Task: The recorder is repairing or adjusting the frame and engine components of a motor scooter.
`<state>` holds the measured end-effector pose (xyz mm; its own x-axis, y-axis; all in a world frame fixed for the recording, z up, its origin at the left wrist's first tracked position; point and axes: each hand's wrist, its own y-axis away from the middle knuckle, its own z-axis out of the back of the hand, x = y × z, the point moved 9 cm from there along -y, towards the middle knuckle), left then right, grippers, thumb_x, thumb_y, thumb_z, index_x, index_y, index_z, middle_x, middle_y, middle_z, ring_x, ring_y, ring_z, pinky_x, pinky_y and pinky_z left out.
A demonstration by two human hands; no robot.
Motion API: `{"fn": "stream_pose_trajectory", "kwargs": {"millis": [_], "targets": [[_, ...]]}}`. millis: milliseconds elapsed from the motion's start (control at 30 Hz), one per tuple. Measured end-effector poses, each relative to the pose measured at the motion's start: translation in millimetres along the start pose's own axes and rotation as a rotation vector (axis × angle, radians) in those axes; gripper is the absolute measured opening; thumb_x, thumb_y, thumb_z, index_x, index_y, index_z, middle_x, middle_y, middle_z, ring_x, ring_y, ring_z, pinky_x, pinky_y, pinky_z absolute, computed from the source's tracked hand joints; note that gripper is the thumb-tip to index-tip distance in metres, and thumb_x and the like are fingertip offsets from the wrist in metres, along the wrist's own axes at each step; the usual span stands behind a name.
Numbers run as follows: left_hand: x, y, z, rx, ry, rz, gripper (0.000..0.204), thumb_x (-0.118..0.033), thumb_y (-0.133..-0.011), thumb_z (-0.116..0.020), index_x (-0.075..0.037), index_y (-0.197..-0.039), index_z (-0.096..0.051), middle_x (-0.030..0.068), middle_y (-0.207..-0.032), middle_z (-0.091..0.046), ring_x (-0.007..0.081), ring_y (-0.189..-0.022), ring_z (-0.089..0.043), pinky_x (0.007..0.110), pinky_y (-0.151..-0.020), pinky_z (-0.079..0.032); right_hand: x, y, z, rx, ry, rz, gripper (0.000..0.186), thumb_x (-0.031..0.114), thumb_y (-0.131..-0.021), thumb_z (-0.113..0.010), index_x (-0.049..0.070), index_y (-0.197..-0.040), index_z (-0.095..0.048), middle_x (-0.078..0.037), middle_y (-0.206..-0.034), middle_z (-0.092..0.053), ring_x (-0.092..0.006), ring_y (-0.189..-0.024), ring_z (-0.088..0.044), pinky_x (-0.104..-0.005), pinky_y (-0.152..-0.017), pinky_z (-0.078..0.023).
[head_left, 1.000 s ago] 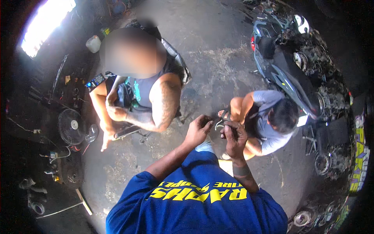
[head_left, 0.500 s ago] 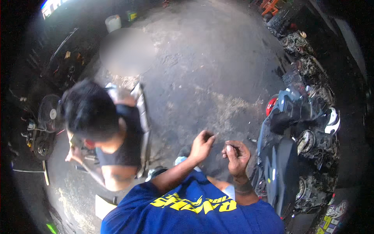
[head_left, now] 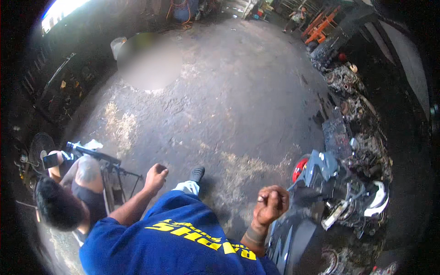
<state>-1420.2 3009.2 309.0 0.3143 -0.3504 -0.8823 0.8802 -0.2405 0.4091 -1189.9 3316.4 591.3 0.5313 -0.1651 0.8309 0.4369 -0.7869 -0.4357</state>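
My left hand (head_left: 157, 176) hangs ahead of my body at the left, thumb and fingers drawn together. Anything inside its grip is too small to make out. To the right, my right hand (head_left: 272, 204) is raised with its fingers curled in and the thumb against them; their contents, if any, are hidden. It is nearest to a grey-blue motor scooter (head_left: 293, 240), though apart from it in the picture. Beneath my hands lies the dark, stained concrete floor (head_left: 229, 123). My foot in a dark shoe (head_left: 197, 174) is stepping forward between the hands.
Close at my left sits a person (head_left: 59, 201) holding a phone (head_left: 50, 160), beside a dark metal-framed seat (head_left: 110, 167). Greasy engine parts (head_left: 346, 82) line the right side, with a red round object (head_left: 300, 168) by the scooter. A white bucket (head_left: 118, 47) stands far left. Another person (head_left: 297, 19) is in the back.
My hands have moved apart, the left one going left and the right one staying near the scooter. The view has shifted forward; the seated person now appears lower and farther left.
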Motion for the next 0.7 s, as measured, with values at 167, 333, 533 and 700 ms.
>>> {"fn": "stream_pose_trajectory", "kwargs": {"millis": [167,333,533,700], "targets": [[-112.8,-165.2,-98.3,0.117,-0.068,-0.099,0.026,-0.019,-0.086,-0.062,0.002,-0.101,-0.062,0.0161,-0.091,-0.068,0.0208,-0.075,-0.066,0.035,-0.067,-0.052,-63.0,-125.1,13.5,-0.213,0.207,0.218,0.012,0.015,-0.090,-0.058,0.002,-0.091,-0.059,-0.003,-0.063,-0.052,-0.0103,-0.053,-0.043,-0.0245,-0.048,-0.033],[-262.8,-252.0,-146.5,0.149,-0.022,-0.339,0.026,-0.020,-0.086,-0.063,0.002,-0.100,-0.061,0.0165,-0.092,-0.068,0.0214,-0.077,-0.066,0.035,-0.070,-0.052,-146.6,-244.7,14.3,-0.255,0.203,0.061,0.012,0.017,-0.092,-0.057,0.007,-0.085,-0.059,0.001,-0.061,-0.051,-0.0079,-0.053,-0.043,-0.0224,-0.050,-0.033],[-337.0,-363.3,-81.2,0.062,-0.138,-0.445,0.021,-0.018,-0.085,-0.066,0.000,-0.096,-0.063,0.0159,-0.087,-0.067,0.0241,-0.079,-0.067,0.036,-0.072,-0.052,-307.9,-378.1,-48.5,-0.278,0.220,-0.188,0.011,0.016,-0.090,-0.060,0.006,-0.088,-0.060,0.000,-0.068,-0.050,-0.0082,-0.057,-0.044,-0.0216,-0.049,-0.035],[-403.4,-490.1,35.8,-0.155,-0.215,-0.503,0.025,-0.021,-0.084,-0.066,0.000,-0.095,-0.060,0.0202,-0.086,-0.064,0.0316,-0.079,-0.065,0.040,-0.070,-0.051,-407.9,-492.0,-246.4,0.147,0.322,0.015,0.013,0.013,-0.093,-0.056,0.001,-0.093,-0.061,-0.001,-0.070,-0.053,-0.0085,-0.059,-0.046,-0.0213,-0.050,-0.038]]}}
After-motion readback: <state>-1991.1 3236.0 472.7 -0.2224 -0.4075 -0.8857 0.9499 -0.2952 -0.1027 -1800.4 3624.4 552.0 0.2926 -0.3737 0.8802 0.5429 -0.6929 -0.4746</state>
